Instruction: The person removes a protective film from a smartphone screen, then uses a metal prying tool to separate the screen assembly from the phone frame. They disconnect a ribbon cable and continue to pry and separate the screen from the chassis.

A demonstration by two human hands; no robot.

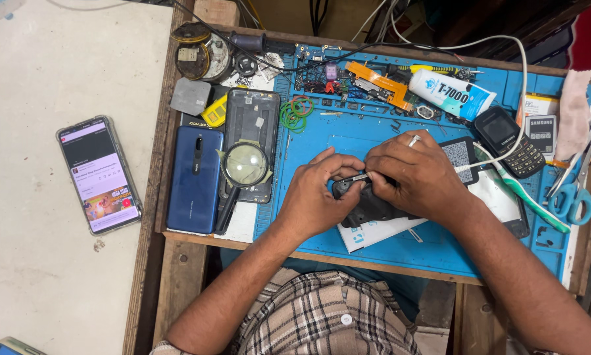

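Observation:
Both of my hands meet over the middle of a blue work mat [387, 256]. My left hand [318, 197] pinches the left end of a small dark phone part [368, 210] lying on a white sheet. My right hand [417, 174], with a ring on one finger, grips the same part from the right. A thin silver metal piece [354, 178] shows between my fingertips. The part is mostly hidden under my fingers.
A blue phone back [195, 177], a black phone frame [252, 121] and a magnifying glass [243, 167] lie left of my hands. A lit smartphone [99, 174] rests on the white table. A glue tube [453, 93], keypad phone [509, 141], toothbrush and blue scissors [571, 197] lie right.

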